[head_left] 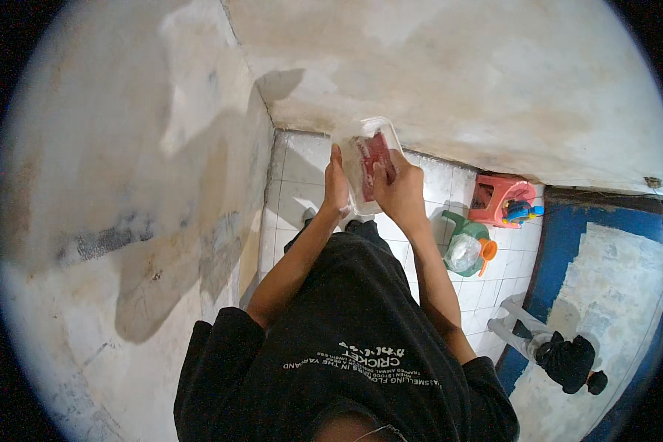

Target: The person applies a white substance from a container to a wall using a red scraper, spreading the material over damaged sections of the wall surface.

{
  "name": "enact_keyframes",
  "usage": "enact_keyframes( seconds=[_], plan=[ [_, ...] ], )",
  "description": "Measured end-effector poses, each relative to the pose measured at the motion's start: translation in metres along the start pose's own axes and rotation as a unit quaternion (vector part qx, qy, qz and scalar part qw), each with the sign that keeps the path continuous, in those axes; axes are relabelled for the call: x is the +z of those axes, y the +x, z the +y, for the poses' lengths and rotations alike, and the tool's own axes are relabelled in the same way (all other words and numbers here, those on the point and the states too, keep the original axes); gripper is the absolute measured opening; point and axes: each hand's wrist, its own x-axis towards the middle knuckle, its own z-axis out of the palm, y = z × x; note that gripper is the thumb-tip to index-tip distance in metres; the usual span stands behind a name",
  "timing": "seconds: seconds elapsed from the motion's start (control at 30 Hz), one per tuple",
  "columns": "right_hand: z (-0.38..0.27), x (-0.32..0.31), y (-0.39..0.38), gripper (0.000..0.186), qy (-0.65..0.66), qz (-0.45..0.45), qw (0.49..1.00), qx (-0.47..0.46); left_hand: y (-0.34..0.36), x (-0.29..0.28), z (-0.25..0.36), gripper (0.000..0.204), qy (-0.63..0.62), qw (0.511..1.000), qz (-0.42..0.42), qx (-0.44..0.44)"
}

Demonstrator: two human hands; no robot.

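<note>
In front of me, over the tiled floor, is a white, rectangular plastic container point(381, 125) with rounded corners. My left hand point(336, 186) grips its left side, thumb up along the edge, with the fingers mostly hidden beneath. A flat red piece with pale markings point(374, 151), which looks like a packet, lies across the container's opening. My right hand point(401, 188) pinches it from the right, thumb on top. Something beige-grey shows inside the container beside the red piece; I cannot make out what it is.
Patchy plastered walls point(449, 81) meet in a corner ahead. To the right stand a red plastic stool point(486, 193) bearing a blue-and-yellow object point(521, 212), and a green stool point(452, 227) with a clear plastic bag point(462, 253) and orange scoop point(488, 249). Another person point(567, 361) is at lower right.
</note>
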Motion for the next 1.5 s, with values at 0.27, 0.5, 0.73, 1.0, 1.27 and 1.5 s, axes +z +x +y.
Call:
enact_keyframes(
  seconds=[0.27, 0.5, 0.73, 1.0, 1.27, 1.5],
  plan=[
    [-0.003, 0.016, -0.01, 0.011, -0.047, 0.008, 0.996, -0.077, 0.01, -0.023, -0.012, 0.06, -0.048, 0.998, -0.04, 0.004],
    [-0.003, 0.01, -0.005, 0.009, 0.013, 0.007, 0.999, -0.045, -0.003, -0.007, -0.008, 0.063, -0.037, 0.999, 0.025, 0.024],
    [0.004, 0.004, -0.001, 0.012, 0.0, 0.004, 0.999, -0.038, 0.002, -0.016, -0.009, 0.062, -0.007, 1.0, 0.028, 0.007],
    [0.014, 0.003, 0.0, 0.01, -0.035, 0.017, 0.998, -0.045, -0.002, -0.005, -0.007, 0.06, -0.01, 1.0, 0.011, -0.003],
    [0.005, 0.007, -0.003, 0.008, -0.024, 0.009, 0.999, -0.018, -0.001, -0.009, -0.008, 0.061, -0.004, 1.0, 0.015, 0.004],
    [0.001, 0.009, -0.005, 0.007, -0.024, 0.0, 1.0, -0.012, -0.011, 0.008, 0.0, 0.062, 0.023, 0.999, 0.03, 0.028]
  ],
)
